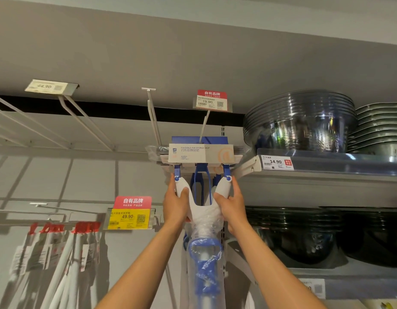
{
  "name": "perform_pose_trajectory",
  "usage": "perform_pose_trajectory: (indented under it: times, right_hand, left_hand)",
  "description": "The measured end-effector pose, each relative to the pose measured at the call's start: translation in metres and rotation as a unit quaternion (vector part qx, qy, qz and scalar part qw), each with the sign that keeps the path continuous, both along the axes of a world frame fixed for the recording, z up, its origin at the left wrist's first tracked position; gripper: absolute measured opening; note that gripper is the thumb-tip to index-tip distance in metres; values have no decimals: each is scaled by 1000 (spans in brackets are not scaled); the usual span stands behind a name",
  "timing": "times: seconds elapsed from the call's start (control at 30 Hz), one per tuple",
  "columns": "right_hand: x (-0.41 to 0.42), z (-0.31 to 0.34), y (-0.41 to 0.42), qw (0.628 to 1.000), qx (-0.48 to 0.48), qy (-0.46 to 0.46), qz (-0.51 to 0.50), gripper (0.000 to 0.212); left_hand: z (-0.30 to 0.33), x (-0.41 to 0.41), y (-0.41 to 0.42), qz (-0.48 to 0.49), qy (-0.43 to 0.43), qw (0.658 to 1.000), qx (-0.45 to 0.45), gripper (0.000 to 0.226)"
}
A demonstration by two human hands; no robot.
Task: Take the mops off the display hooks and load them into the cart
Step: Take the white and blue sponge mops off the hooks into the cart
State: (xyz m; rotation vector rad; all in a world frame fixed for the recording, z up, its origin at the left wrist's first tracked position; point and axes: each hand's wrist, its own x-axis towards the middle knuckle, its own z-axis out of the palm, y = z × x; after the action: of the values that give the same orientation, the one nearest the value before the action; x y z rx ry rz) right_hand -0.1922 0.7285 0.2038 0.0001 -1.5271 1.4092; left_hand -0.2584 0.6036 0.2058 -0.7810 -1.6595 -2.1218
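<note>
Head view shows the white-and-blue foldable sponge mop (201, 166), cardboard-sleeved, plastic-wrapped below, hanging at the white display hook (203, 128); left hand (176, 202) and right hand (232, 202) each grip one white yoke arm.

My one camera sits on my head and tilts steeply upward, facing the display wall. It takes in the underside of the top shelf (193, 52) and the price tag (212, 100) above me. It is close: my left hand (175, 202) and right hand (232, 205) reach up near the frame's centre, forearms entering from the bottom edge. The wide lens bends the shelving at the sides.
</note>
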Motion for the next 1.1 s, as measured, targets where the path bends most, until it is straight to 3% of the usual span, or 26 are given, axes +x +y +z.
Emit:
perform_pose_trajectory:
  times: [0.5,0.7,0.93,1.1]
  right_hand:
    - [-23,-18,10,1000,4,-10,19,86]
    - [-24,-20,5,999,15,-34,0,86]
    - [-21,-32,-7,998,-10,-57,-15,68]
    - [7,-41,-31,999,-11,-36,-11,60]
  left_hand:
    - [-15,-21,7,-7,-3,1000,-21,62]
    - [-26,-23,8,-62,-10,998,-20,69]
    - [-45,-16,-2,-156,-42,987,-2,60]
    - [-56,7,-17,-168,-21,985,-27,56]
